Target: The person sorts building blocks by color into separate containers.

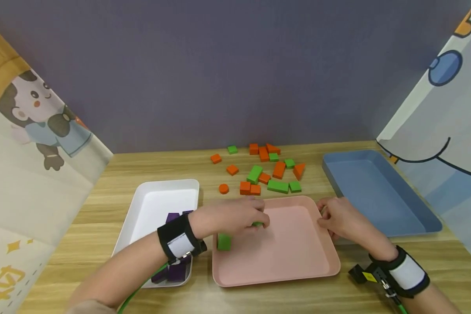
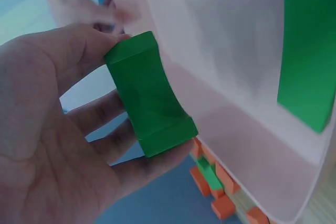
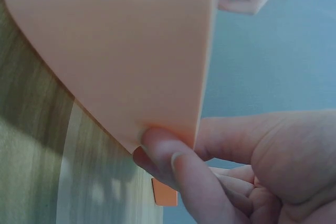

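Observation:
Between the thumb and fingers of my left hand (image 1: 229, 216) is a green arch block (image 2: 142, 90), held over the left part of the pink tray (image 1: 286, 248). In the head view the fingers hide most of that block. Another green block (image 1: 224, 242) lies inside the tray, close to its left wall. My right hand (image 1: 343, 218) pinches the rim on the tray's right side; the right wrist view shows fingertips (image 3: 160, 142) pressed on the outer wall.
To the left, a white tray (image 1: 153, 192) holds several purple blocks (image 1: 176, 272), partly under my left forearm. A blue tray (image 1: 384, 196) stands at the right. Behind the pink tray lie several loose orange blocks (image 1: 279, 170) and green blocks (image 1: 278, 186).

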Demonstrator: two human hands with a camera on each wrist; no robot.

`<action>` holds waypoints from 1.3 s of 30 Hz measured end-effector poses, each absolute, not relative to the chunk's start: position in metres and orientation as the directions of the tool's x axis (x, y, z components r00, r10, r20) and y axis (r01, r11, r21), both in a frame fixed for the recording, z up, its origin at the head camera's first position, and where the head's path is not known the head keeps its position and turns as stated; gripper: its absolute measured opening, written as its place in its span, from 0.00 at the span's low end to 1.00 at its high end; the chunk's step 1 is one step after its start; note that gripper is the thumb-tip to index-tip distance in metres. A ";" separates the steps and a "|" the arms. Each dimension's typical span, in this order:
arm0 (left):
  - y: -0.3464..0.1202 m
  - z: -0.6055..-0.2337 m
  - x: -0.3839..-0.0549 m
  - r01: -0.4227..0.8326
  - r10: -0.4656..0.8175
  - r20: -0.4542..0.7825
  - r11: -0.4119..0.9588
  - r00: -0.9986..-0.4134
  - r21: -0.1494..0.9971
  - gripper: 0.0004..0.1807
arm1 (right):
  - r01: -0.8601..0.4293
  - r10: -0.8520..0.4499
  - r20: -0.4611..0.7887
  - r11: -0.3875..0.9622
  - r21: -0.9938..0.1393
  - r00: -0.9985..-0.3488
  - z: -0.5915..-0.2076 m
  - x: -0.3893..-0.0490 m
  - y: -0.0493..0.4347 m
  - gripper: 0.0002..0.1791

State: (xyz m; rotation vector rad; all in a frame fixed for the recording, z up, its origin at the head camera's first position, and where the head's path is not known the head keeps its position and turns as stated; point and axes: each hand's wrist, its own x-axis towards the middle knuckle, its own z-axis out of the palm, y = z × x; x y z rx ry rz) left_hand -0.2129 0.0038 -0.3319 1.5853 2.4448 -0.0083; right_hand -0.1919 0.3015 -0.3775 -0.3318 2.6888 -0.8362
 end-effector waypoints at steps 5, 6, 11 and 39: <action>0.008 -0.336 -0.201 0.914 0.882 -0.260 0.406 -0.392 0.000 0.10 | -0.106 -0.297 -0.234 0.797 -0.594 -0.926 -0.378 -0.192 0.301 0.17; 0.008 -0.337 -0.200 0.913 0.878 -0.266 0.407 -0.399 -0.023 0.09 | -0.104 -0.296 -0.236 0.797 -0.595 -0.926 -0.378 -0.192 0.301 0.17; 0.007 -0.342 -0.196 0.914 0.877 -0.270 0.403 -0.397 -0.035 0.04 | -0.093 -0.292 -0.248 0.799 -0.594 -0.923 -0.377 -0.193 0.302 0.17; -0.002 -0.359 -0.193 0.827 0.802 -0.411 0.535 -0.433 0.172 0.13 | -0.088 -0.285 -0.261 0.811 -0.578 -0.922 -0.378 -0.195 0.301 0.16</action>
